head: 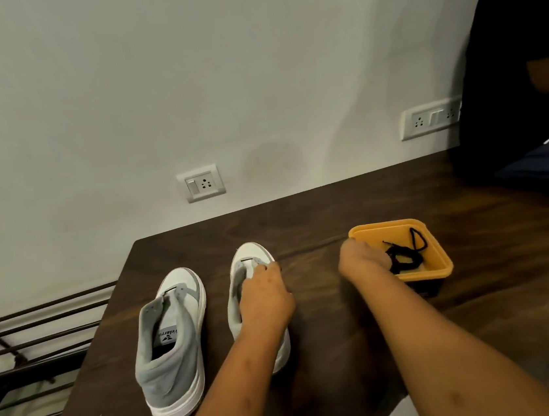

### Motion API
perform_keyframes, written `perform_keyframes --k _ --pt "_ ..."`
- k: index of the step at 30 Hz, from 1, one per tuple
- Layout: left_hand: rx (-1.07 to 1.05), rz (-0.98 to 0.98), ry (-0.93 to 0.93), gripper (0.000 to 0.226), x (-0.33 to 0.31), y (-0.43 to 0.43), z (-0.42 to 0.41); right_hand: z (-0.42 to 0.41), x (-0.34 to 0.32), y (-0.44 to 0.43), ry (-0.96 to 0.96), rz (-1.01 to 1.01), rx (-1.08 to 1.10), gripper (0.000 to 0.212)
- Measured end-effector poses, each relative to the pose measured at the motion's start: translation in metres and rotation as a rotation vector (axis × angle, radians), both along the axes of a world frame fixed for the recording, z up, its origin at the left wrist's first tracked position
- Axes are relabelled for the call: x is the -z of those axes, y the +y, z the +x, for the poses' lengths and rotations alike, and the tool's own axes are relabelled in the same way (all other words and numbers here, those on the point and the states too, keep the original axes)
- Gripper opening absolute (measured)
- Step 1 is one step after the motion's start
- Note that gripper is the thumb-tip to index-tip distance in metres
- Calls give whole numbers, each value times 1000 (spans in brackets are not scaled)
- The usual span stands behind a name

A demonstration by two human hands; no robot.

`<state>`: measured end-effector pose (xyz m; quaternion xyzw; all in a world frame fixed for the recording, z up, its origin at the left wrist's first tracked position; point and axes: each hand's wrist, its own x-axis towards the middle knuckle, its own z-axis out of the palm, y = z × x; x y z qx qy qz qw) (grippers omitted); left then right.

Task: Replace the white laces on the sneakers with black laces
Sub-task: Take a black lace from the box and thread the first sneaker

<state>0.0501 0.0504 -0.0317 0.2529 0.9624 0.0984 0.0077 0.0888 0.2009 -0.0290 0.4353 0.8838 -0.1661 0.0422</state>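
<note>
left hand (264,298) grips sneaker (251,255) at its tongue, laceless, on worktop (330,321) | right hand (362,259) reaches black laces (405,254) in yellow tray (386,226); fingers hidden, grip cannot be told | risk: the tangled bundle may snag and drag the light tray

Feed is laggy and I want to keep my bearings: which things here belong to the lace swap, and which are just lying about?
For the job:
right sneaker, held by the left hand
left sneaker
black laces in the yellow tub, where the right hand reaches

Lying about:
metal rack
wall sockets
person in dark clothes
</note>
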Motion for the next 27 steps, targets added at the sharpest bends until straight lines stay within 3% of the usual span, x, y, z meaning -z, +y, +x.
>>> perform_keyframes --k 6,12,16,21,27 --pt "-26 6 -2 46 1 1 5 -1 -4 -14 -39 -27 -146 23" --pt "-68 -7 17 43 -2 7 8 8 -3 13 -36 -34 -39 10" --pt "-90 -8 7 45 -5 10 8 10 14 19 -188 -138 5 26" --pt "-125 41 -40 56 -2 2 -1 2 18 23 -240 -176 -11 36" --pt "-183 -9 -214 74 0 -11 -8 1 25 30 -250 -161 -16 24"
